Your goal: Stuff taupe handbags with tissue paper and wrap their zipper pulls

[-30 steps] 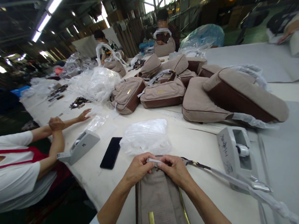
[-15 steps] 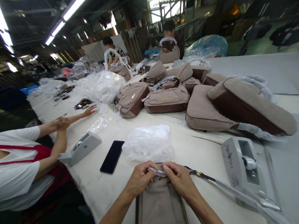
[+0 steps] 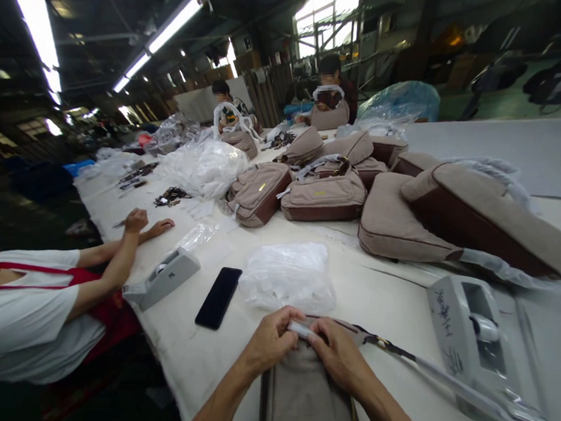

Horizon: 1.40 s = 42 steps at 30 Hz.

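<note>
A taupe fabric bag (image 3: 309,398) with a small gold plate lies on the table right in front of me. At its top end my left hand (image 3: 276,338) pinches one end of a short white wrapped strip (image 3: 301,329), which looks like the bag's handle in a plastic or paper wrap. The fingers of my right hand (image 3: 336,348) are closed on the other end of that strip. From the bag's top right runs a dark strap (image 3: 395,348) with gold hardware, its farther part wrapped in white. Just beyond my hands lies a stack of clear plastic bags (image 3: 289,275).
A black phone (image 3: 218,298) and a grey tape dispenser (image 3: 163,278) lie to the left, near a co-worker in a red apron (image 3: 108,317). Another tape dispenser (image 3: 468,331) stands at right. Several finished-looking bags (image 3: 323,197) are piled beyond. Two people sit at the far end.
The view has tilted up slightly and swung left. Both my hands stay at the white strip, which now shows more plainly between them. The co-worker at left has raised and bent one arm.
</note>
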### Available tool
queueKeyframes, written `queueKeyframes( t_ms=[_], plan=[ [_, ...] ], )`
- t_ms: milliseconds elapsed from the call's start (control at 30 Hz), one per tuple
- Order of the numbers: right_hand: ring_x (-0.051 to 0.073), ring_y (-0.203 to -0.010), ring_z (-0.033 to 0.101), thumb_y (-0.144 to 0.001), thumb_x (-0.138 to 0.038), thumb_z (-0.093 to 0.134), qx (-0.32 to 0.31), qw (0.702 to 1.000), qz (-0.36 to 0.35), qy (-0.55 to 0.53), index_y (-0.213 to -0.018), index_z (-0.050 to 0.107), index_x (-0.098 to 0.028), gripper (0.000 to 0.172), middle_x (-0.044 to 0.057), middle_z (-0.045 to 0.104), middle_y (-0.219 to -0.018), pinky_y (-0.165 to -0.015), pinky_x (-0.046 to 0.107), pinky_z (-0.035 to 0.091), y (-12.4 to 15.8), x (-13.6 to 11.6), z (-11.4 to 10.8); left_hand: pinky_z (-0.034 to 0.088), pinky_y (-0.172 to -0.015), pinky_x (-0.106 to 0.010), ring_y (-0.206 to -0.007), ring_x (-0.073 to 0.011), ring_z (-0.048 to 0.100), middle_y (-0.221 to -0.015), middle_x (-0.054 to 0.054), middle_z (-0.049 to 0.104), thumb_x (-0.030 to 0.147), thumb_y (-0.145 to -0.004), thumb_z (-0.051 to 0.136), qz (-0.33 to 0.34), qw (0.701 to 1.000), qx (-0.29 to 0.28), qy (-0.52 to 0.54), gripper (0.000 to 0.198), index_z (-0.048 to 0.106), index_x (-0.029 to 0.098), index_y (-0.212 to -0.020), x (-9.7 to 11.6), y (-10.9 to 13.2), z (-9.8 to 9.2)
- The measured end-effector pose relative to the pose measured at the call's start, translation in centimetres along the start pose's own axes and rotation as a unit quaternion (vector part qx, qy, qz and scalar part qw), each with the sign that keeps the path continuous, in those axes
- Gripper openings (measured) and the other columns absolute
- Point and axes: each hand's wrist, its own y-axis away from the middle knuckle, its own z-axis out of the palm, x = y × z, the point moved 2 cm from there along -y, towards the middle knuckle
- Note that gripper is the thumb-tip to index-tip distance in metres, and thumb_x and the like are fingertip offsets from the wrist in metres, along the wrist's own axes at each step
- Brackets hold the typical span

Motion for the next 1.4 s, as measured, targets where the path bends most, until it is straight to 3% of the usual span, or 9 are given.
queueKeyframes(
  t_ms=[300,467,600,700,833,933,1067,1267,1400],
  plan=[
    [0.020,-0.081,0.053,-0.087,-0.022,0.044,0.041,0.994,-0.090,0.048,-0.081,0.053,-0.016,0.013,0.007,0.058,-0.083,-0.074,0.032,0.040,1.7,0.4,0.9,0.042,-0.067,-0.022,-0.074,-0.0160,0.060,-0.078,0.000,0.069,0.031,-0.079,0.058,0.045,0.976,-0.018,-0.215,0.018,0.070,0.018,-0.082,2.8,1.2,0.7],
    [0.022,-0.091,0.055,-0.082,-0.020,0.056,0.049,0.989,-0.111,0.086,-0.095,0.060,-0.014,0.015,0.009,0.062,-0.095,-0.081,0.034,0.042,3.2,-0.8,0.0,0.044,-0.079,-0.024,-0.086,-0.0172,0.061,-0.088,0.000,0.067,0.039,-0.086,0.048,0.085,0.956,0.005,-0.280,0.024,0.065,0.022,-0.087,2.1,2.8,1.3],
    [0.021,-0.098,0.054,-0.085,-0.027,0.051,0.172,0.975,-0.116,0.077,-0.113,0.057,-0.017,0.030,0.009,0.062,-0.107,-0.087,0.032,0.041,7.1,-0.1,-6.7,0.046,-0.071,-0.021,-0.077,-0.0163,0.062,-0.081,0.001,0.067,0.046,-0.083,0.049,0.083,0.950,0.077,-0.292,0.026,0.063,0.024,-0.083,0.5,3.6,1.3],
    [0.020,-0.082,0.056,-0.084,-0.038,0.046,0.349,0.932,0.041,0.091,-0.088,0.063,-0.017,0.027,0.007,0.064,-0.089,-0.078,0.031,0.041,11.1,3.4,-14.6,0.047,-0.067,-0.018,-0.073,-0.0151,0.062,-0.079,0.003,0.067,0.050,-0.080,0.051,0.064,0.952,0.107,-0.278,0.029,0.063,0.024,-0.085,-0.7,3.9,1.3],
    [0.015,-0.059,0.047,-0.072,-0.045,0.053,0.300,0.913,0.276,0.013,-0.068,0.064,-0.017,0.030,0.000,0.054,-0.058,-0.059,0.027,0.035,14.2,9.2,-20.3,0.045,-0.057,-0.018,-0.061,-0.0139,0.058,-0.068,0.003,0.062,0.057,-0.078,0.050,0.000,0.963,0.110,-0.248,0.038,0.062,0.023,-0.088,-1.7,3.7,1.3],
    [0.010,-0.045,0.031,-0.064,-0.046,0.057,0.248,0.897,0.352,-0.099,-0.065,0.064,-0.015,0.031,-0.005,0.040,-0.045,-0.048,0.025,0.024,14.4,11.5,-20.2,0.041,-0.049,-0.018,-0.051,-0.0124,0.051,-0.056,0.005,0.053,0.060,-0.078,0.047,-0.046,0.968,0.098,-0.226,0.043,0.061,0.022,-0.091,-1.9,3.7,1.3],
    [0.007,-0.042,0.022,-0.055,-0.046,0.063,0.229,0.888,0.369,-0.149,-0.059,0.059,-0.016,0.031,-0.008,0.034,-0.042,-0.046,0.023,0.018,13.7,11.2,-19.4,0.041,-0.047,-0.018,-0.051,-0.0126,0.050,-0.055,0.005,0.049,0.061,-0.076,0.047,-0.085,0.978,0.082,-0.175,0.047,0.061,0.020,-0.093,-1.7,3.7,1.5],
    [0.008,-0.048,0.035,-0.055,-0.049,0.068,0.258,0.883,0.342,-0.194,-0.063,0.050,-0.019,0.036,-0.008,0.041,-0.050,-0.052,0.021,0.029,15.6,9.0,-19.8,0.042,-0.047,-0.019,-0.052,-0.0129,0.051,-0.056,0.005,0.049,0.061,-0.072,0.052,-0.099,0.982,0.088,-0.134,0.047,0.061,0.019,-0.093,-1.5,3.5,1.5],
    [0.010,-0.052,0.047,-0.058,-0.052,0.067,0.286,0.864,0.333,-0.247,-0.062,0.051,-0.018,0.038,-0.003,0.055,-0.059,-0.050,0.021,0.033,17.3,9.0,-17.7,0.041,-0.046,-0.019,-0.050,-0.0128,0.049,-0.052,0.006,0.047,0.062,-0.071,0.053,-0.099,0.983,0.088,-0.126,0.049,0.061,0.019,-0.093,-1.5,3.5,1.5]
  ],
)
